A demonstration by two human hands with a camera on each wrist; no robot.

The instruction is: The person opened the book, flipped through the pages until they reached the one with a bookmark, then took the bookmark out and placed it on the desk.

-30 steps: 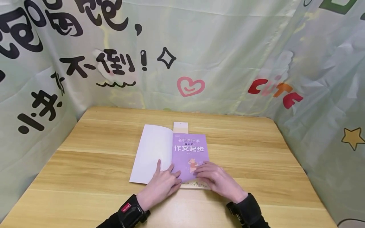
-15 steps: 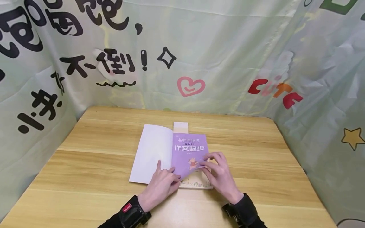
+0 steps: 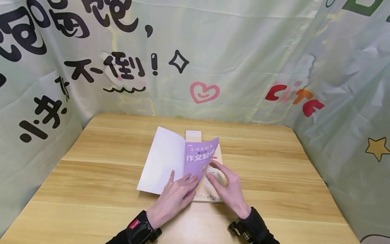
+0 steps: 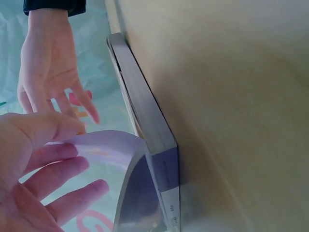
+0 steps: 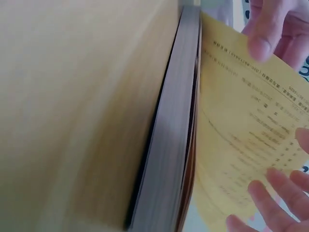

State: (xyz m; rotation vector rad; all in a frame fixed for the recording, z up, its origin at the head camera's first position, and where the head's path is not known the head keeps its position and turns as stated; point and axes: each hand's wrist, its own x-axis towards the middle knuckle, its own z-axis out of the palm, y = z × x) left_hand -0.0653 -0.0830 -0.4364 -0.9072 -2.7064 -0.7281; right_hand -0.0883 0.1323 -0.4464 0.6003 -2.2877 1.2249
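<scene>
A book lies open on the table, its white inside cover (image 3: 161, 159) turned to the left. The purple title page (image 3: 195, 154) curves up off the cream page (image 3: 210, 195) beneath. My left hand (image 3: 173, 196) pinches the lower edge of the purple page, fingers on top. In the right wrist view, its thumb (image 5: 261, 43) presses the yellowish printed back of that page. My right hand (image 3: 230, 189) is beside the page's right edge, thumb and fingers apart. Whether its fingertips touch the page I cannot tell. The thick page block (image 4: 145, 101) shows in the left wrist view.
A pale card-like tab (image 3: 193, 136) sticks out past the book's top edge. The book lies on a wooden table (image 3: 106, 156). Printed cloth (image 3: 237, 51) hangs behind and at both sides.
The purple page has lifted and curled leftward, uncovering more of the page beneath. My right hand has let go of its edge; my left fingers now hold it. The white cover has risen slightly.
</scene>
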